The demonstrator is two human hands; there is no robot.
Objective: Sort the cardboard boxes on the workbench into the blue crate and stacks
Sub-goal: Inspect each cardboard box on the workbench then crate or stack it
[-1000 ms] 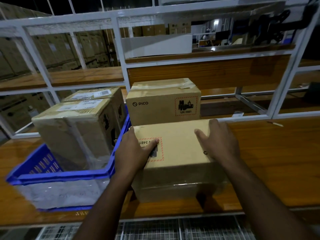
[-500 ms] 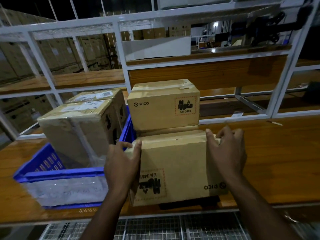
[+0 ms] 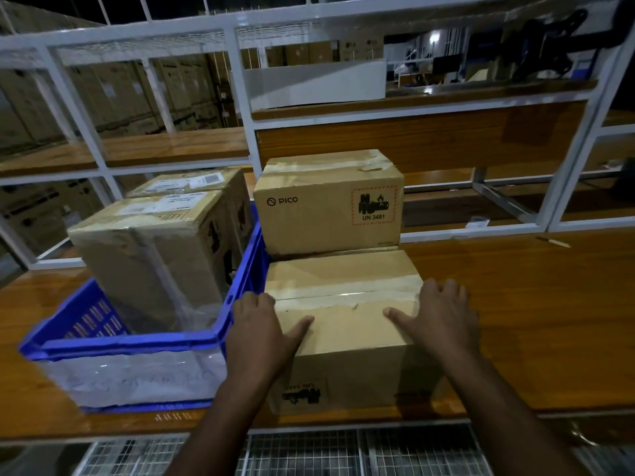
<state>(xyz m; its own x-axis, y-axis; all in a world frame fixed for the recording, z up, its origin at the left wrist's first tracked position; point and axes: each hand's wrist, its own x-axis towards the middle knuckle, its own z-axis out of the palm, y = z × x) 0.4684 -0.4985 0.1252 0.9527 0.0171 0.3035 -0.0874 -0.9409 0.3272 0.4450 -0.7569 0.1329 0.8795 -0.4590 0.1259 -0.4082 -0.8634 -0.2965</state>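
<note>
A brown cardboard box (image 3: 343,341) stands on the wooden workbench (image 3: 536,304) right in front of me, taped seam up and its UN 3481 label upside down on the near face. My left hand (image 3: 257,334) grips its left edge, thumb on top. My right hand (image 3: 443,321) grips its right edge the same way. Directly behind it stands a second box (image 3: 326,207) marked PICO. To the left is the blue crate (image 3: 130,341), which holds two wrapped boxes: a near one (image 3: 147,259) and a far one (image 3: 192,182).
A white metal shelf frame (image 3: 245,132) rises behind the bench with wooden shelves. The crate's right wall nearly touches the box I hold. The bench to the right of the boxes is bare wood. Wire mesh (image 3: 309,451) lies below the bench edge.
The near box has been rolled toward me: its labelled face went from the top to the front, and the taped seam now faces up. Both hands shifted to its side edges.
</note>
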